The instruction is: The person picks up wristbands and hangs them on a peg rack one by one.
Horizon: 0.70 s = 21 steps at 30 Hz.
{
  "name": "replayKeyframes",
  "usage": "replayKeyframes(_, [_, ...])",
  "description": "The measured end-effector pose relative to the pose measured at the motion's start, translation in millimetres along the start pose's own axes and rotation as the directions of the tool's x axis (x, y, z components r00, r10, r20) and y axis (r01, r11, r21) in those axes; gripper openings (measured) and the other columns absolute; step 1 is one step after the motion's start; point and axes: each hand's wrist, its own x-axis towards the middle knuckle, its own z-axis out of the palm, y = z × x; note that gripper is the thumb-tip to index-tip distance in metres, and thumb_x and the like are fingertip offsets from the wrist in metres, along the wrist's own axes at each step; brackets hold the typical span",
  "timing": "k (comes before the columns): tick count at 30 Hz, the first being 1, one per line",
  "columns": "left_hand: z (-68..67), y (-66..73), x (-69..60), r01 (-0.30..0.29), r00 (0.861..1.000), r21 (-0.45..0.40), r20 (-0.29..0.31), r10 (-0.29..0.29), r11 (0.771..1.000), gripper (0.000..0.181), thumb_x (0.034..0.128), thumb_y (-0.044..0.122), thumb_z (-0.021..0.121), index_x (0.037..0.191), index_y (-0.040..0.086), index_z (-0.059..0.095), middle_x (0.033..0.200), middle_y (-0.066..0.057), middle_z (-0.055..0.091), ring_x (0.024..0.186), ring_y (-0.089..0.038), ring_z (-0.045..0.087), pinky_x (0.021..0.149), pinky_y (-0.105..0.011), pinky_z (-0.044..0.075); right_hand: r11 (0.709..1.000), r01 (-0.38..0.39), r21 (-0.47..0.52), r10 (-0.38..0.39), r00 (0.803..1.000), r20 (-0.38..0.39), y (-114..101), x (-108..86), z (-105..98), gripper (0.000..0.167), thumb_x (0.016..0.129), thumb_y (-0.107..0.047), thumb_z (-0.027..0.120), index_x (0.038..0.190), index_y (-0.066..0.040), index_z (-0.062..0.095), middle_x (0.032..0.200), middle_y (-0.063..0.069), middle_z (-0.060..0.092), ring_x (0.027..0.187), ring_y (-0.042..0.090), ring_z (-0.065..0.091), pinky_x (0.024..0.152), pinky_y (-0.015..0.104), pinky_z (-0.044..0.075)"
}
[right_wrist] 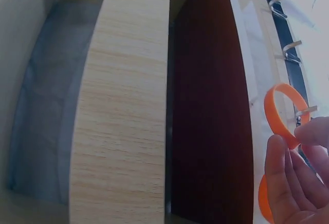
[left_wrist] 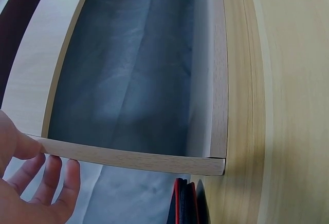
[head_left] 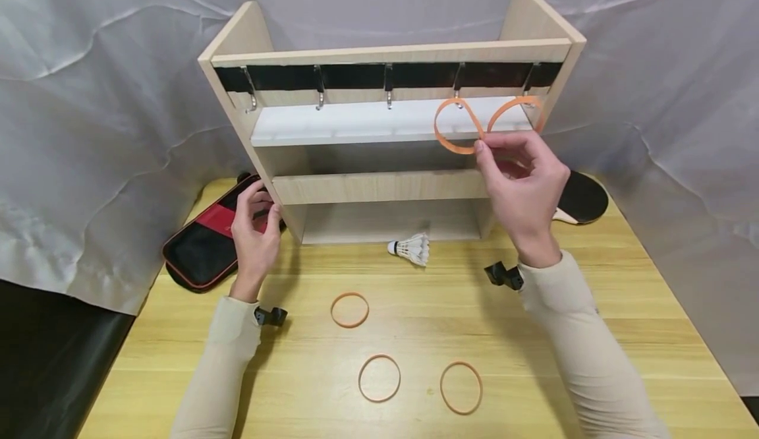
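My right hand (head_left: 528, 178) pinches two thin orange rings between thumb and fingertips in front of the rack's right side. The left-hand ring (head_left: 437, 129) overlaps a metal hook (head_left: 457, 89) in the head view; whether it hangs on it I cannot tell. The other ring (head_left: 516, 101) fans out to the right, and only part of it shows in the right wrist view. With thumb at the front edge and fingers bent along the outside, my left hand (head_left: 255, 244) holds the left side panel (left_wrist: 133, 158) of the wooden rack (head_left: 379, 188).
Three orange rings lie on the table: one ring (head_left: 350, 326) left of the others, a middle ring (head_left: 379, 401), a right ring (head_left: 461, 413). A shuttlecock (head_left: 412, 249) lies before the rack. A black-red case (head_left: 198, 254) is at left, a black paddle (head_left: 584, 198) at right.
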Motion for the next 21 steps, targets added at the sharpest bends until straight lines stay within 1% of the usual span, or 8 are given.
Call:
replayKeyframes(3, [0.5,0.6,0.3,-0.004,1.000,-0.001,0.008,0.004,1.000,0.048,0.1049,-0.001,0.067,0.151,0.005,0.059,0.128,-0.023,0.069,0.112,-0.008,0.064,0.097,-0.011,0.054,1.000,-0.001,0.004,0.001,1.000,-0.006,2,-5.3,0,0.013,0.093,-0.006,0.083,0.102,0.003,0.081,0.092,0.006,0.082,0.078,0.005,0.076,0.076,0.017,0.062])
replayKeyframes(5, [-0.4,1.0,0.0,-0.006,1.000,-0.004,0.004,0.006,1.000,0.048,0.1043,-0.002,0.068,0.151,0.005,0.059,0.128,-0.024,0.069,0.112,-0.009,0.064,0.096,-0.011,0.054,1.000,-0.004,0.004,0.004,1.000,0.001,4,-8.8,1,0.013,0.094,-0.007,0.083,0.102,0.003,0.081,0.091,0.011,0.082,0.075,0.004,0.075,0.075,0.016,0.062])
replayKeyframes(10, [-2.9,1.2,-1.4,-0.009,1.000,-0.005,-0.019,0.009,1.000,0.049,0.1020,-0.006,0.069,0.150,0.004,0.060,0.125,-0.023,0.070,0.109,-0.011,0.064,0.094,-0.011,0.054,1.000,-0.011,0.004,0.011,1.000,0.029,10,-16.6,5,0.015,0.095,-0.008,0.082,0.103,0.005,0.080,0.091,0.016,0.081,0.074,0.001,0.075,0.071,0.015,0.062])
replayKeyframes(12, [-2.8,1.1,-1.1,-0.010,1.000,-0.005,-0.016,0.010,1.000,0.050,0.1021,-0.005,0.069,0.150,0.004,0.060,0.125,-0.023,0.070,0.109,-0.011,0.064,0.094,-0.011,0.054,1.000,-0.012,0.009,0.011,0.999,0.033,12,-19.5,5,0.015,0.095,-0.007,0.082,0.103,0.006,0.079,0.092,0.018,0.081,0.074,0.001,0.075,0.070,0.015,0.061])
replayKeyframes(16, [-1.1,1.0,0.1,-0.012,1.000,-0.008,-0.005,0.012,1.000,0.048,0.1034,-0.003,0.068,0.150,0.004,0.060,0.127,-0.024,0.070,0.110,-0.009,0.064,0.095,-0.012,0.055,1.000,-0.019,0.019,0.018,0.999,0.045,13,-23.6,5,0.016,0.096,-0.007,0.082,0.103,0.006,0.078,0.094,0.018,0.082,0.074,0.002,0.075,0.070,0.015,0.061])
replayKeyframes(18, [-0.5,1.3,0.3,-0.012,1.000,-0.011,-0.002,0.012,1.000,0.048,0.1039,-0.002,0.068,0.150,0.004,0.060,0.127,-0.024,0.069,0.110,-0.009,0.064,0.095,-0.013,0.055,0.999,-0.025,0.025,0.024,0.998,0.055,13,-24.1,5,0.017,0.096,-0.008,0.081,0.104,0.007,0.077,0.095,0.016,0.082,0.075,0.004,0.076,0.070,0.016,0.062])
replayKeyframes(21, [0.0,1.9,-0.3,-0.008,1.000,-0.012,0.002,0.008,1.000,0.047,0.1044,-0.002,0.068,0.151,0.004,0.060,0.128,-0.024,0.069,0.110,-0.008,0.064,0.096,-0.013,0.055,0.999,-0.044,0.019,0.043,0.998,0.048,13,-23.6,5,0.019,0.096,-0.009,0.082,0.104,0.007,0.076,0.097,0.011,0.081,0.081,0.005,0.077,0.072,0.017,0.062])
